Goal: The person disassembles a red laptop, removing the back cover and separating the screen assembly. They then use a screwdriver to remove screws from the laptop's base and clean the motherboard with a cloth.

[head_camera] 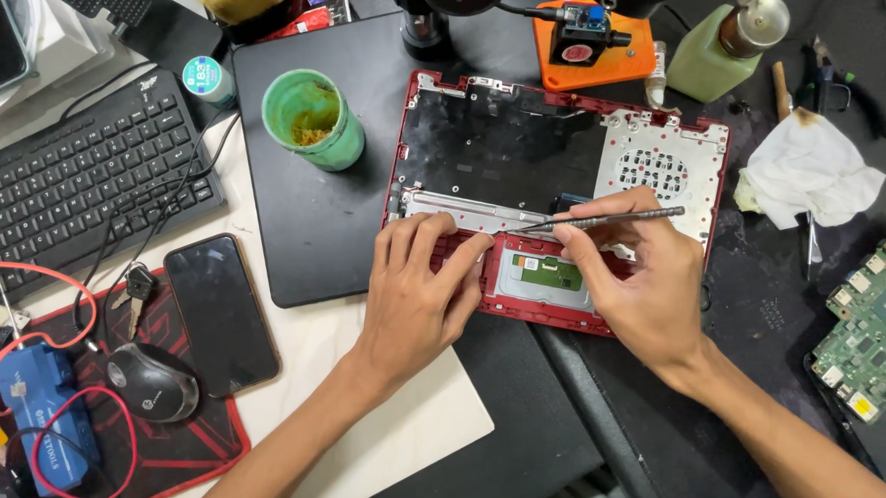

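1. While the red laptop shell (555, 199) lies opened at the centre of the bench, its small green touchpad board (550, 272) sits at the shell's 6 o'clock edge, just beside both hands.
2. Right hand (633, 277) pinches a slim metal pry tool (603, 222) between thumb and fingers, the tip pointing toward 9 o'clock and meeting the silver bracket strip (465, 212).
3. Left hand (423, 293) grips nothing; its fingers lie flat and slightly spread, pressing the shell's lower rim at 7 o'clock of the board.
4. A slip seems the main risk: if the metal tip skates off the strip, it could gouge the green board or nick the left fingertips (483, 243), which rest right by the tip.
5. Too much leverage could probably crack the thin red plastic or bend the strip.
6. At 9 o'clock of the shell a green cup (312, 119) stands near; a jolt of the left elbow might tip it toward the open shell.
7. At 3 o'clock a crumpled white tissue (810, 170) and, further out, a loose green circuit board (873, 323) lie well apart; a sweeping right forearm might knock the latter.
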